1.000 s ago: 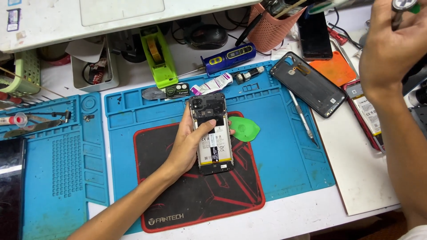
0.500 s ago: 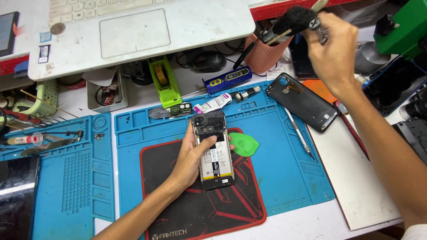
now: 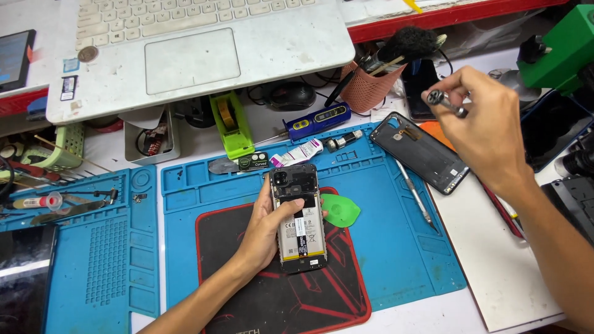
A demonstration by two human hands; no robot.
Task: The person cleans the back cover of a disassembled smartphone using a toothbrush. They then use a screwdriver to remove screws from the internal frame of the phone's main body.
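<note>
Lowered from the far brush cup, right hand (image 3: 489, 133) grips a slim metal-tipped screwdriver (image 3: 447, 103) while left hand (image 3: 266, 232) clasps the opened black smartphone (image 3: 298, 218), whose exposed battery a slipped tip could puncture.

White laptop (image 3: 192, 55) at the back edge, a coin (image 3: 87, 54) on its palm rest. Below it: green tape dispenser (image 3: 230, 124), blue handheld tool (image 3: 316, 119), mesh cup (image 3: 377, 81) holding brushes. Blue work mat (image 3: 396, 247) carries a green pick (image 3: 341, 210), a dark back cover (image 3: 424, 153) and a thin metal spudger (image 3: 416, 196). Second blue mat (image 3: 105, 260) left.
</note>
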